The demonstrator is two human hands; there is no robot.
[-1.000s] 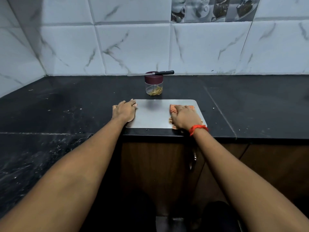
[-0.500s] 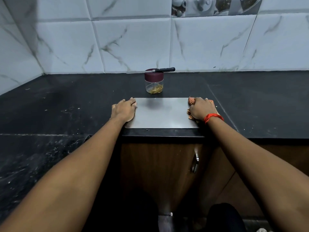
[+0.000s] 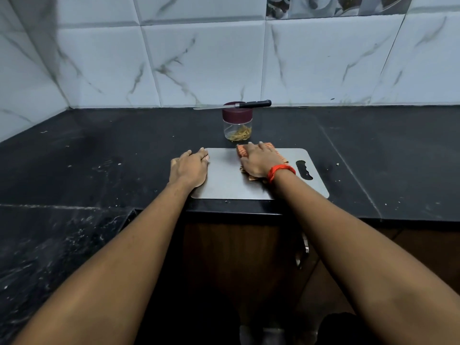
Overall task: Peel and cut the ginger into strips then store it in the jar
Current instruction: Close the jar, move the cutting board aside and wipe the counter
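The ginger strips (image 3: 240, 134) lie in the lidded jar (image 3: 237, 124) just behind the steel board (image 3: 224, 181), the knife (image 3: 245, 105) across its lid, so this looks like clean-up: next the cloth (image 3: 242, 151) needs sweeping over the board's bare right part. The right grip (image 3: 258, 161) lies spread flat, pressing the cloth onto the board without clutching it; the left grip (image 3: 190, 169), also flat and holding nothing, rests on the board's left edge, steadying it.

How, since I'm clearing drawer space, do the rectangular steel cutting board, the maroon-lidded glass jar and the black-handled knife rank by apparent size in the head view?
1. Rectangular steel cutting board.
2. Maroon-lidded glass jar, bulkier.
3. Black-handled knife, longer than the jar but thin.
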